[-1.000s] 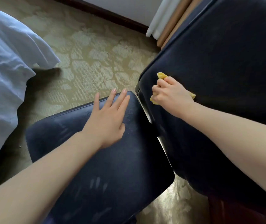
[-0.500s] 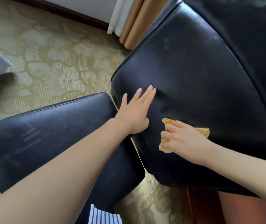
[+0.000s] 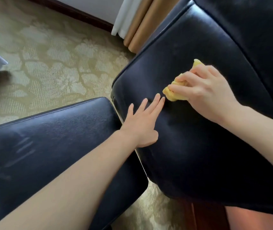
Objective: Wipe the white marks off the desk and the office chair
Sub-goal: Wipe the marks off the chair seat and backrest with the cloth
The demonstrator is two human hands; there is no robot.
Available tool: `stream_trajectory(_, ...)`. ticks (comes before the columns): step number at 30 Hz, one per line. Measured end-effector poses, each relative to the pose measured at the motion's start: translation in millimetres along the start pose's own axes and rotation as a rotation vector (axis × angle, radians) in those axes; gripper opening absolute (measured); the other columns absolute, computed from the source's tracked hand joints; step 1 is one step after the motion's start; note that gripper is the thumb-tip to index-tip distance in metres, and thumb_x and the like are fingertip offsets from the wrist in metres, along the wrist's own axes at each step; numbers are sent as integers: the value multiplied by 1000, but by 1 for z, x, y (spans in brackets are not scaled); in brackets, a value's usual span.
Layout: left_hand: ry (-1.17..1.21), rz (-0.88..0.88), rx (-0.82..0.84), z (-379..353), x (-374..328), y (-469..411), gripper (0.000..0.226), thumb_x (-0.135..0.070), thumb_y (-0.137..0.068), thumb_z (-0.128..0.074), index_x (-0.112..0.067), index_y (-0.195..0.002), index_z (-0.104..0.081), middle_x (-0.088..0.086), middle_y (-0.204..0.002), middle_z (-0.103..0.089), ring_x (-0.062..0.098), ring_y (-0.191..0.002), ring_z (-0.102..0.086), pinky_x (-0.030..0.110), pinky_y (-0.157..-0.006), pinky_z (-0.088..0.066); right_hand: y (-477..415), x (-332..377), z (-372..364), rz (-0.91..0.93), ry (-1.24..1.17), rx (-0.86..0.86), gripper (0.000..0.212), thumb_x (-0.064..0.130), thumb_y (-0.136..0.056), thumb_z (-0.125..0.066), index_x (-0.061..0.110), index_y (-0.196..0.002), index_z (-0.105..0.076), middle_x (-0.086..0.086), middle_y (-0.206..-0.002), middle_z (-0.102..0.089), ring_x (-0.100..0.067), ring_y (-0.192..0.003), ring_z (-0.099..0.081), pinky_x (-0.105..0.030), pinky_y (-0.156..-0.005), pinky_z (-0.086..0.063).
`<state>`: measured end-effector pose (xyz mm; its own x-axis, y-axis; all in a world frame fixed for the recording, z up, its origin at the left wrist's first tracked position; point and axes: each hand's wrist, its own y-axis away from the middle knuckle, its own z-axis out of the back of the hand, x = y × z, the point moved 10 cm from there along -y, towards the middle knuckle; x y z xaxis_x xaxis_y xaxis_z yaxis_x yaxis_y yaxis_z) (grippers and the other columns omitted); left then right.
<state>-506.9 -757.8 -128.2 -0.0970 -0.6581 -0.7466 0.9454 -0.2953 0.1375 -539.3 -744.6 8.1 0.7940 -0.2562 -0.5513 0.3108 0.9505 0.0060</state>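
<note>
Office chair [image 3: 198, 155], dark leather, two padded panels filling the view: pale white marks [image 3: 23, 146] streak the left panel [image 3: 69, 133], w/ a fainter haze on the right panel [image 3: 174, 52]. A bunched yellow cloth [image 3: 174, 96] is pressed on the right panel, gripped by the right hand [image 3: 205, 93], fingers curled round it. The left hand [image 3: 140, 127] lies flat on the same panel, fingers straight and spread, tips just beside the cloth. Patterned carpet [image 3: 49, 63] below; curtain [image 3: 132, 22] at top; reddish wood [image 3: 207, 216] bottom right, poss. the desk.

Risks, as judged:
- The left-panel streaks get skipped, as wiping is on the other panel.
- The wadded cloth may smear residue vs. lift it.
- A hard push could swing the chair if the bracing hand slips.
- The cloth may bump the near fingertips.
</note>
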Motion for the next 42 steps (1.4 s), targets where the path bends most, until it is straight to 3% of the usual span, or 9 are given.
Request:
stream_trajectory(5, -35, -4, -16, -2, 23, 15, 86, -15, -88, -45, -27, -149, 15, -12, -157, 20, 20, -145, 17, 50, -117, 6, -74, 9, -35, -74, 26, 35, 23, 3, -87, -51, 13, -95, -71, -12, -95, -63, -36, -91, -58, -42, -78, -44)
stream_trajectory(10, -82, 115, 26, -8, 87, 40, 78, -16, -92, -40, -23, -150, 12, -10, -158, 17, 19, -144, 19, 49, -115, 11, -121, 32, -88, -189, -27, 194, 26, 12, -98, -42, 15, -117, -59, -12, -119, -50, -33, -114, -41, -44, -95, -28)
stream_trajectory(17, -150, 242, 74, -13, 152, 71, 71, -22, -96, -37, -23, -151, 8, -12, -159, 11, 16, -143, 22, 49, -115, 11, -152, 87, -151, -216, -77, 313, 31, 8, -100, -29, 4, -104, -59, -11, -107, -48, -31, -110, -38, -43, -94, -27)
stream_trajectory(24, -175, 256, 99, -26, 154, 69, 69, -24, -97, -36, -23, -151, 8, -13, -159, 11, 16, -144, 20, 50, -115, 11, -95, 157, -190, 70, -8, 369, 30, 15, -94, -39, 18, -95, -69, 4, -98, -60, -20, -110, -48, -32, -109, -28)
stream_trajectory(29, -139, 234, 50, -26, 127, 54, 73, -19, -96, -36, -23, -150, 12, -13, -158, 13, 16, -145, 17, 49, -114, 9, 7, 200, -210, 292, 74, 763, 32, 13, -99, -34, 8, -119, -58, -6, -121, -54, -32, -125, -34, -45, -115, 2)
stream_trajectory(33, -58, 167, -36, -14, 86, 32, 78, -11, -93, -39, -23, -150, 13, -13, -158, 15, 15, -146, 13, 49, -115, 7, 61, 208, -182, 257, -133, 821, 29, 9, -99, -35, 6, -117, -59, -6, -122, -52, -25, -123, -36, -36, -113, -17)
stream_trajectory(35, -36, 123, -70, -8, 67, 22, 81, -8, -91, -40, -24, -150, 13, -14, -158, 15, 15, -146, 11, 49, -115, 5, 80, 204, -161, 280, -162, 881, 23, 11, -96, -44, 11, -104, -65, 0, -106, -57, -22, -114, -45, -36, -111, -26)
stream_trajectory(38, -7, 71, -94, -1, 46, 12, 85, -8, -89, -42, -25, -149, 15, -15, -158, 13, 15, -146, 10, 48, -115, 4, 80, 173, -111, 207, -191, 691, 10, 22, -79, -67, 18, -70, -70, 6, -75, -61, -14, -84, -60, -31, -93, -44)
stream_trajectory(42, 2, 94, -49, 0, 45, 6, 89, -8, -87, -44, -29, -148, 17, -16, -158, 14, 16, -147, 9, 49, -115, 4, 93, 134, -65, 127, -220, 506, 32, 5, -92, -40, 11, -81, -68, -3, -84, -62, -23, -85, -58, -37, -87, -44)
